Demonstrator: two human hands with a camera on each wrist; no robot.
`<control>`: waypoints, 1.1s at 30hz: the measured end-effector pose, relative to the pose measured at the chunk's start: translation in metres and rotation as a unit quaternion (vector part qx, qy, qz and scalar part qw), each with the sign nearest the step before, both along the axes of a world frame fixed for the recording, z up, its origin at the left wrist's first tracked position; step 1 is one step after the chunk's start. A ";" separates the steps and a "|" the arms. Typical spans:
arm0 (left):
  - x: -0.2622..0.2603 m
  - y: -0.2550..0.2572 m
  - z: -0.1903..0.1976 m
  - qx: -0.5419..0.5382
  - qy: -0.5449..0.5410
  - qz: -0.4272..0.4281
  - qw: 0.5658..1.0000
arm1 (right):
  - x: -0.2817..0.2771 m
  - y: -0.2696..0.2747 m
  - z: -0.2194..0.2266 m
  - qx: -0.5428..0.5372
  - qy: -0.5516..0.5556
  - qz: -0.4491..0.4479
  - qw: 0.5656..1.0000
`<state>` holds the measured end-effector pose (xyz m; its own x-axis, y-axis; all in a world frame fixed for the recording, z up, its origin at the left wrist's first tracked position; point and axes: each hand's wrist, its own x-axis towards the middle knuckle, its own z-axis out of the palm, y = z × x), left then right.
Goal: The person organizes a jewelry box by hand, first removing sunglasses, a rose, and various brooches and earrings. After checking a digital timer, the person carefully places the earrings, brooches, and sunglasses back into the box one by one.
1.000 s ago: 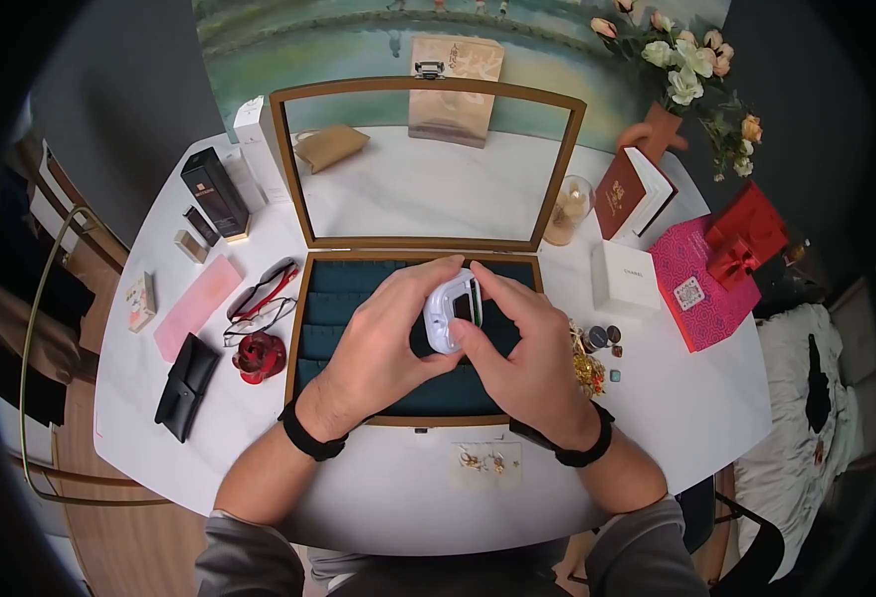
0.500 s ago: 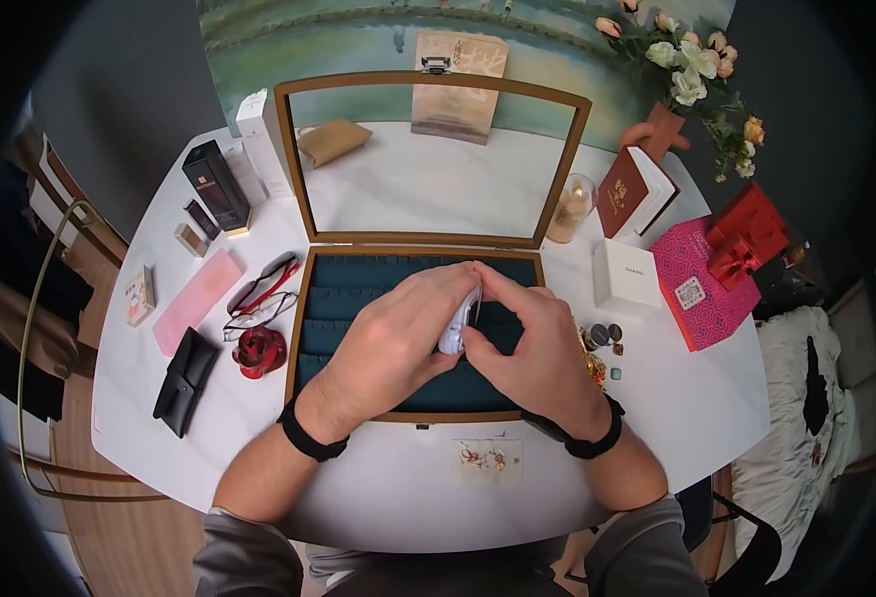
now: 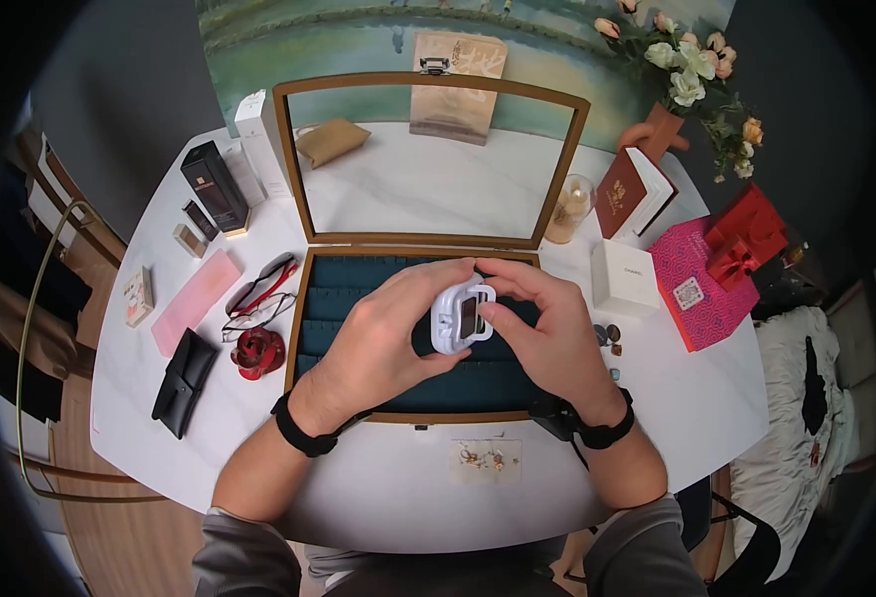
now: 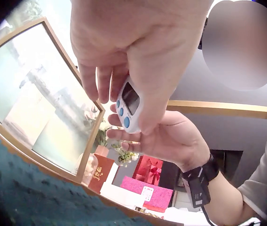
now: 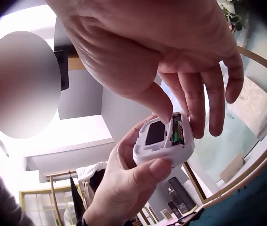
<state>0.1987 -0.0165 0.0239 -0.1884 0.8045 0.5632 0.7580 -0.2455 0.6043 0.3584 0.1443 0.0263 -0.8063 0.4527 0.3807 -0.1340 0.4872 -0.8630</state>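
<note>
A small white device (image 3: 448, 320) is held over the open wooden-framed case (image 3: 338, 418). My left hand (image 3: 368, 333) grips its left side; in the right wrist view the left thumb lies along the edge of the device (image 5: 164, 153). My right hand (image 3: 557, 338) pinches its right side, thumb on the back face beside a green battery (image 5: 177, 129) in an uncovered slot. Blue buttons and a dark screen (image 4: 130, 99) show on the other face in the left wrist view, where the left hand (image 4: 138, 52) and right hand (image 4: 176, 143) both touch the device.
Glasses (image 3: 259, 298), a red rose-shaped item (image 3: 258, 352) and a black pouch (image 3: 185, 383) lie left. A white box (image 3: 625, 279) and pink bag (image 3: 701, 289) stand right. The case's glass lid (image 3: 433, 244) is raised; small jewellery (image 3: 486, 461) lies in front.
The device was turned nearly edge-on half a second ago; its back now faces the head camera more. My right hand has shifted slightly right, with its thumb on the back face.
</note>
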 end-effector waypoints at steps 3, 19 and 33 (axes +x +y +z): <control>-0.001 0.002 -0.001 0.027 -0.027 -0.018 0.999 | 0.002 0.005 0.008 -0.037 -0.011 0.056 0.998; -0.004 0.007 -0.014 0.076 -0.060 -0.002 0.995 | 0.001 0.008 0.002 -0.382 -0.018 0.238 0.893; 0.008 0.002 -0.010 -0.006 -0.020 0.002 1.000 | 0.016 0.015 0.023 -0.338 -0.095 0.198 0.915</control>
<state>0.2071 -0.0141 0.0144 -0.2134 0.8107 0.5452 0.7340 -0.2352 0.6371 0.3747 0.1596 0.0491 -0.9806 0.1912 -0.0434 0.0002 -0.2204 -0.9754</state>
